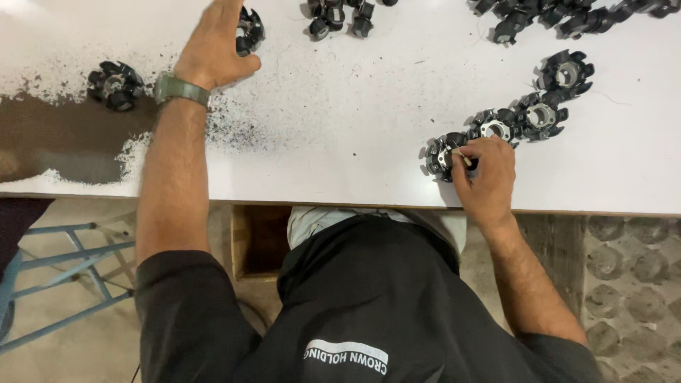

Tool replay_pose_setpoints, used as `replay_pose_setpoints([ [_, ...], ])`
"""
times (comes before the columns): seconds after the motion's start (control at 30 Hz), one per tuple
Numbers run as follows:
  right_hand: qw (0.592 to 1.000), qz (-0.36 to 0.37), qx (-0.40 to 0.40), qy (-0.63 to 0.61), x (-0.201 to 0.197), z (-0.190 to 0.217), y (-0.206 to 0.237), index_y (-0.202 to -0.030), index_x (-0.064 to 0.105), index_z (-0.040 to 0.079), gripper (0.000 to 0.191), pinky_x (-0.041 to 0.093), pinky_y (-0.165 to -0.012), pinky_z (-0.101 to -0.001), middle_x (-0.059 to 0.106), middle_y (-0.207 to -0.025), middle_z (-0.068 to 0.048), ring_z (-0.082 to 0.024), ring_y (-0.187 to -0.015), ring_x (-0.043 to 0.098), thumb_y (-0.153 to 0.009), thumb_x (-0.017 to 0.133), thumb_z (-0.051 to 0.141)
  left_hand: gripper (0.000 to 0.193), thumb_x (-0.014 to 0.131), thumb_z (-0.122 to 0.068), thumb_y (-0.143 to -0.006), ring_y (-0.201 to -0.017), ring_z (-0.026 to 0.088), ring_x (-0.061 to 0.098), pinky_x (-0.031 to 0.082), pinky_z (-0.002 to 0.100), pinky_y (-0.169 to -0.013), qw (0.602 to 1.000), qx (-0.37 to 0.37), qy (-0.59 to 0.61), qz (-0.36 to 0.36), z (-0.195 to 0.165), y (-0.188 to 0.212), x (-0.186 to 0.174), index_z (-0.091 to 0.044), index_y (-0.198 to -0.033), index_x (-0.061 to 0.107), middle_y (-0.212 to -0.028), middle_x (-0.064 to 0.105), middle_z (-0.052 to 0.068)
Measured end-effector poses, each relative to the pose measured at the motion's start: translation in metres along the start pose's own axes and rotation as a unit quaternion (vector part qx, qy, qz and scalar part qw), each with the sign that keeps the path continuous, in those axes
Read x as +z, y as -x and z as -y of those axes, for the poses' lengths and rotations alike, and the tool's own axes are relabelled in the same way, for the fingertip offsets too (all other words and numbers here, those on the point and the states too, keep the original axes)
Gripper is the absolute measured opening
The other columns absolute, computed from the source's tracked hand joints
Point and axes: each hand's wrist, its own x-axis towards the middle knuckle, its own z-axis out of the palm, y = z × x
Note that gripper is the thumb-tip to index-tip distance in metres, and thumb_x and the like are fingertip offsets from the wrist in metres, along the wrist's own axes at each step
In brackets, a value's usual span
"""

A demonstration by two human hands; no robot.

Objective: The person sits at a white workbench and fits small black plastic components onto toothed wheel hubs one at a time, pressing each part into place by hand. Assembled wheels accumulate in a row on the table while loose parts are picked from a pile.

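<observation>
Right hand sits near the front edge of the white surface, fingers curled together around a thin pale stick whose tip meets a black toothed ring part with a metal centre; that part lies just left of the knuckles, and it heads a short row of like parts running up and to the right: a second touching it, a third beside that, a fourth a little apart. Left hand reaches far across the surface, fingers bent down onto another black ring part near the back edge, a green wristwatch on the wrist; whether it grips or only touches the part I cannot tell. A lone part lies well left of that wrist, beside a worn brown patch with dark speckles around it. More parts cluster along the back edge, centre and right. Between the two hands the white top lies bare and wide.
</observation>
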Motion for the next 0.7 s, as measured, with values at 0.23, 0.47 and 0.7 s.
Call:
replay_pose_setpoints([
  [0.23, 1.0, 0.004, 0.017, 0.002, -0.008, -0.018, -0.003, -0.111, 0.062, 0.005, 0.023, 0.045, -0.116, -0.0516, 0.066, -0.113, -0.013, -0.036, -0.112, 0.061, -0.095, 0.077, -0.002, 0.089, 0.077, -0.033, -0.088, -0.117, 0.035, 0.058, 0.051, 0.048, -0.099, 0.968, -0.141, 0.015, 0.207, -0.064, 0.042, 0.004, -0.014, -0.161, 0.031, -0.133, 0.054, 0.023],
  [0.47, 0.997, -0.024, 0.027, -0.074, 0.001, 0.015, 0.005, -0.111, 0.06, 0.005, 0.019, 0.032, -0.129, -0.0581, 0.067, -0.113, -0.012, -0.03, -0.114, 0.066, -0.098, 0.073, 0.002, 0.072, 0.086, -0.058, -0.075, -0.096, 0.028, 0.053, 0.047, 0.047, -0.085, 0.994, -0.001, 0.1, -0.045, -0.192, 0.112, 0.058, -0.006, -0.123, 0.068, -0.102, 0.054, 0.011],
  [0.7, 0.991, -0.017, 0.042, -0.126, 0.032, 0.061, 0.014, -0.108, 0.063, 0.006, 0.02, 0.034, -0.123, -0.0537, 0.069, -0.108, -0.009, -0.027, -0.109, 0.066, -0.093, 0.076, 0.003, 0.065, 0.086, -0.049, -0.078, -0.12, 0.039, 0.051, 0.042, 0.054, -0.102, 0.985, -0.034, 0.124, -0.119, -0.226, 0.123, 0.083, -0.003, -0.119, 0.066, -0.13, 0.053, 0.021],
])
